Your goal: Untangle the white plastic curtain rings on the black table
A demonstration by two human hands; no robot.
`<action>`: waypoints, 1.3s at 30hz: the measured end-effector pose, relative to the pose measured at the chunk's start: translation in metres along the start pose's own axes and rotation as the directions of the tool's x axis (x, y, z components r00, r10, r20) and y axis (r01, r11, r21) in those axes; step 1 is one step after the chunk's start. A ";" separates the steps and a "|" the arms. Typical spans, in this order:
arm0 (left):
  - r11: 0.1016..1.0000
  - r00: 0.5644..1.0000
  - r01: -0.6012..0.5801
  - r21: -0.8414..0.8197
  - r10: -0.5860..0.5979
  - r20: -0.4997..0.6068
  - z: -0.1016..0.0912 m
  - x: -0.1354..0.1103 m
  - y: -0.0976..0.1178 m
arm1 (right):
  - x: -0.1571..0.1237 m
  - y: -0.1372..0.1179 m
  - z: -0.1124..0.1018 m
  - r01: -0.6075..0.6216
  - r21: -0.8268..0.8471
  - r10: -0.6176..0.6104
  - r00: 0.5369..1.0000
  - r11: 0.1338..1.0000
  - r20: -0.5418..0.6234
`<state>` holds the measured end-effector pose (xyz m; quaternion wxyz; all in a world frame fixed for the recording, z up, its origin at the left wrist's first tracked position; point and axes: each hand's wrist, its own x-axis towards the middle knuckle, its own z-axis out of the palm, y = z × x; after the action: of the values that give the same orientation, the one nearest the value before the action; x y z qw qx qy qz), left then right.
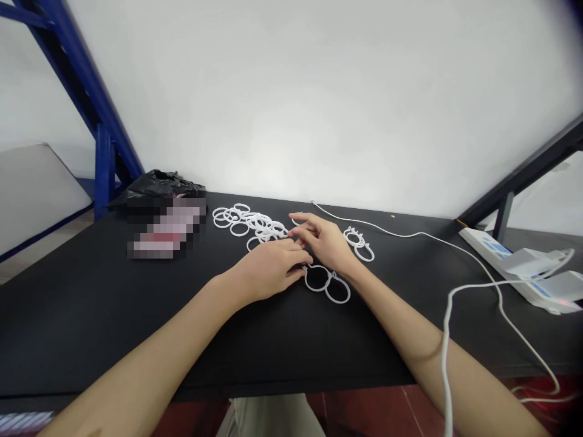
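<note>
Both my hands meet at the middle of a black table [91, 315]. My left hand [268, 270] lies knuckles up with its fingers curled onto a pair of joined white plastic rings [328, 284]. My right hand [321, 240] reaches leftward, fingers pinched toward the left fingertips beside a loose pile of white rings [248, 223]. What sits between the fingertips is hidden. A small cluster of linked rings [359, 241] lies just right of my right hand.
A crumpled black plastic bag [157, 184] and a blurred pinkish item [166, 233] lie at the back left. A white cable [455, 285] crosses the table toward a white power strip [519, 267] at right. Blue metal frame [98, 121] stands far left.
</note>
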<state>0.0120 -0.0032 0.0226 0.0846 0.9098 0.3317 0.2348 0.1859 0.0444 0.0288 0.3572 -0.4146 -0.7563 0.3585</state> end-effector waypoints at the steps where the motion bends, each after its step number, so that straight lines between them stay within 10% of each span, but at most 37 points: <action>1: 1.000 1.000 0.006 0.000 -0.006 0.006 0.000 0.000 0.000 | 0.000 0.001 0.000 0.001 -0.031 -0.001 1.000 1.000 -0.006; 18: 1.000 0.996 -0.014 -0.011 0.015 0.093 0.008 0.002 0.001 | -0.031 -0.018 -0.050 0.008 -0.627 0.058 0.995 0.779 0.086; 32: 0.997 0.992 0.066 0.050 -0.071 0.102 0.013 0.004 0.004 | -0.070 -0.033 -0.038 0.002 -0.757 0.229 0.953 0.653 0.200; 39: 0.989 0.988 0.145 0.024 -0.146 0.056 0.016 0.001 0.002 | -0.061 -0.036 -0.045 0.210 -0.711 0.031 0.950 0.671 0.310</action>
<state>0.0216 -0.0035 0.0094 0.1024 0.8903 0.3970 0.1983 0.2349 -0.0128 0.0665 0.0598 -0.4263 -0.9004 0.0634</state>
